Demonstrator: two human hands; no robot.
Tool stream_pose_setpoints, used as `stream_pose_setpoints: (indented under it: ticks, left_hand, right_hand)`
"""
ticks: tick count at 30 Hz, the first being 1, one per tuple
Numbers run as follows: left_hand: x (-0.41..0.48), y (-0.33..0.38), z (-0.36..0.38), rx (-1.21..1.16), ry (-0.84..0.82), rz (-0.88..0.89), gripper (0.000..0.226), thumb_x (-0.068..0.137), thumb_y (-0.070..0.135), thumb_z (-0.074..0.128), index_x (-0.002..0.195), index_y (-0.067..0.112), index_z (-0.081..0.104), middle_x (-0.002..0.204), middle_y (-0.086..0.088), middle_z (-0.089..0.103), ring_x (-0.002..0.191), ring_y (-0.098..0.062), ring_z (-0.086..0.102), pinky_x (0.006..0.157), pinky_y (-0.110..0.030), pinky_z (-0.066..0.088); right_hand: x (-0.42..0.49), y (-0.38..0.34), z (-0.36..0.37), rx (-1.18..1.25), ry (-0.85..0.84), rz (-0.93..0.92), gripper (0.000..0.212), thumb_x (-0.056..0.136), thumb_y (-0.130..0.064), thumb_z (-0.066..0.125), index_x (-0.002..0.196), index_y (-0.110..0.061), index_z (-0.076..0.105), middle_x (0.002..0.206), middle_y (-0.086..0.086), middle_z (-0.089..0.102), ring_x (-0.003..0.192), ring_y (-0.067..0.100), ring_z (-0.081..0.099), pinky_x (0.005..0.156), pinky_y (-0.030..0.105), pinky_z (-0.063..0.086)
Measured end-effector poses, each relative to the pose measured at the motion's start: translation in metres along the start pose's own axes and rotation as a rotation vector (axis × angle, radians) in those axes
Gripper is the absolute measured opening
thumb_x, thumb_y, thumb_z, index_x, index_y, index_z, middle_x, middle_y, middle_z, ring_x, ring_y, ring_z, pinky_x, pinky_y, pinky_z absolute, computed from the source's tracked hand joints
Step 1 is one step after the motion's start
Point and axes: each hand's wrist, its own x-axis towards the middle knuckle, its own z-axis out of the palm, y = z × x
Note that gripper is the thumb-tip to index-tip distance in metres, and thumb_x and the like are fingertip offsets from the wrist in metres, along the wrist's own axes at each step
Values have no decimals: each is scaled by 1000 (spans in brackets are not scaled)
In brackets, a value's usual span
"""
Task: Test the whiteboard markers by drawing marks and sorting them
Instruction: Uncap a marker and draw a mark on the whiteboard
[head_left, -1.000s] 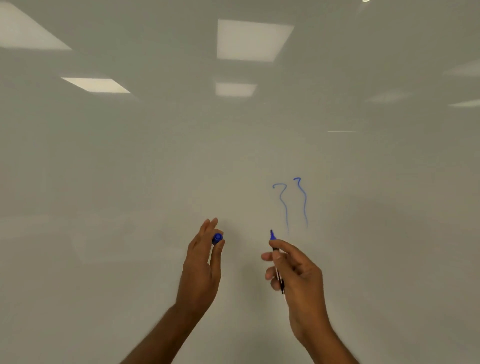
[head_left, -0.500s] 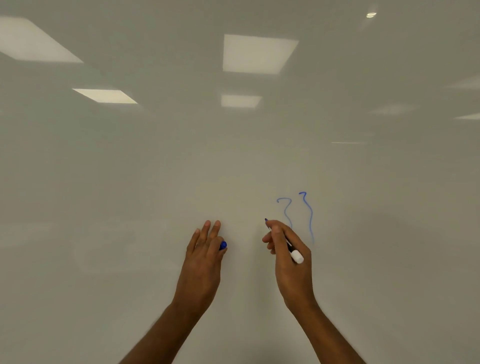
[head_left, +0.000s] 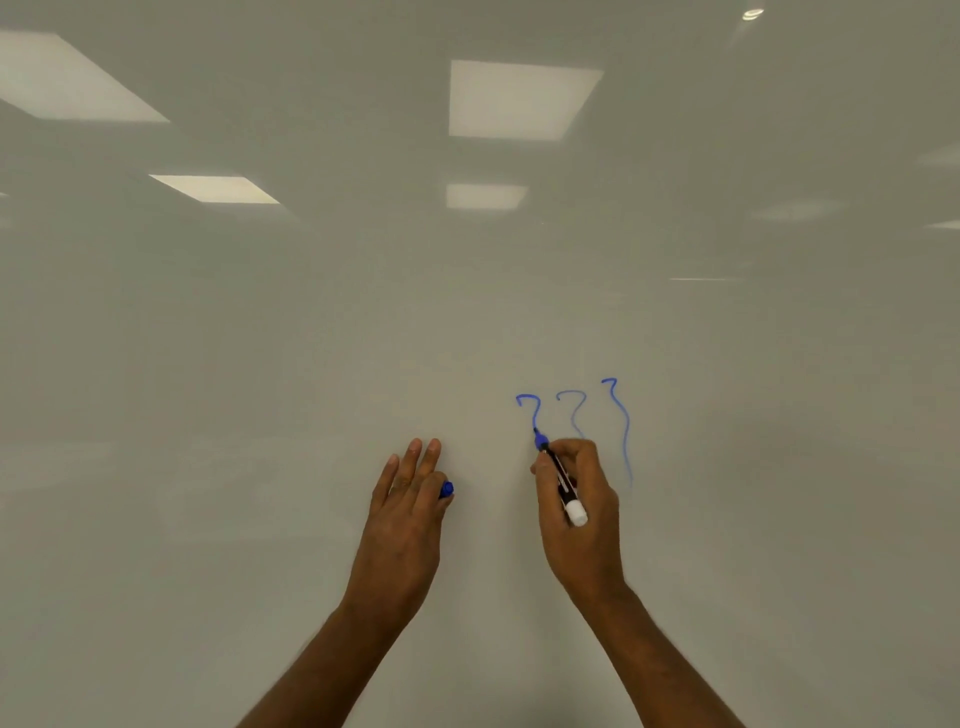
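Note:
A white glossy whiteboard (head_left: 260, 415) fills the view. My right hand (head_left: 579, 512) grips a blue marker (head_left: 563, 483) with a dark barrel and white end, its blue tip touching the board at the foot of a fresh blue squiggle (head_left: 530, 408). Two older, thinner blue squiggles stand to its right, one (head_left: 574, 410) partly hidden behind my fingers, the other (head_left: 621, 426) longer. My left hand (head_left: 410, 509) rests against the board with fingers fairly straight, pinching the blue marker cap (head_left: 447, 489) between thumb and forefinger.
Ceiling light panels are reflected in the board's upper half (head_left: 519, 98). Nothing else is in view besides my two forearms coming up from the bottom edge.
My right hand turned the marker tip to the board and drew a new blue squiggle left of the two older ones. My left hand settled against the board with the cap.

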Motion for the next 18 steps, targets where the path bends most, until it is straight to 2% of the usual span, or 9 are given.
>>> stream_pose_setpoints:
  ticks: [4, 6, 7, 9, 10, 12, 13, 15, 18]
  left_hand:
    - [3, 4, -7, -14, -67, -30, 44, 103, 22, 36, 137, 1, 53, 152, -13, 46, 145, -28, 37, 124, -36, 18]
    - [5, 9, -14, -61, -87, -77, 44, 106, 24, 35, 142, 4, 50, 156, -8, 41, 148, -23, 31, 124, -34, 17]
    - [5, 15, -20, -136, -87, -158, 44, 107, 26, 36, 147, 9, 46, 158, -1, 35, 149, -17, 26, 124, -31, 16]
    - [3, 31, -35, -367, -68, -368, 46, 105, 29, 45, 149, 19, 43, 154, 10, 36, 146, -6, 28, 120, -24, 22]
    - [0, 40, -43, -488, -32, -456, 42, 103, 30, 49, 144, 22, 50, 148, 12, 46, 140, -2, 38, 117, -22, 30]
    - [-5, 57, -59, -785, 54, -684, 25, 102, 27, 55, 124, 22, 65, 126, 10, 69, 121, -1, 60, 107, -25, 46]
    - [-6, 63, -65, -991, 82, -836, 21, 102, 25, 55, 118, 18, 67, 116, 5, 74, 113, -7, 67, 102, -30, 50]
    - [-12, 68, -75, -1415, 118, -1095, 23, 103, 21, 53, 119, 8, 63, 112, -11, 75, 106, -24, 72, 97, -39, 53]
    - [-26, 71, -88, -1772, 169, -1255, 25, 103, 18, 51, 123, 4, 57, 119, -22, 71, 107, -32, 71, 94, -44, 57]
  right_hand:
    - [-27, 9, -15, -91, -75, 47, 11, 100, -17, 57, 96, -28, 55, 80, -5, 59, 72, 18, 58, 65, 35, 52]
    - [-37, 3, -23, -71, -85, 173, 10, 99, -21, 58, 93, -28, 54, 75, -1, 62, 71, 23, 61, 62, 39, 52]
    - [-44, -6, -27, -30, -78, 232, 10, 98, -20, 59, 92, -26, 54, 73, 3, 63, 70, 27, 62, 62, 40, 53]
    - [-59, -29, -34, 82, -55, 286, 9, 96, -16, 62, 92, -20, 56, 73, 7, 65, 69, 27, 63, 60, 33, 51]
    - [-66, -41, -38, 144, -61, 301, 8, 95, -14, 64, 93, -18, 57, 75, 6, 66, 70, 23, 65, 61, 31, 52]
    - [-77, -63, -42, 254, -129, 342, 7, 94, -14, 66, 97, -19, 61, 81, 6, 68, 75, 24, 66, 66, 35, 54]
    - [-81, -72, -43, 300, -174, 361, 8, 94, -14, 66, 99, -21, 64, 84, 8, 68, 78, 30, 64, 67, 38, 53]
    - [-89, -85, -43, 372, -255, 390, 11, 94, -20, 68, 102, -27, 68, 91, 10, 70, 84, 35, 62, 66, 39, 51]
    - [-100, -98, -38, 423, -364, 424, 20, 91, -33, 62, 109, -29, 70, 103, 3, 73, 92, 24, 68, 67, 31, 54]
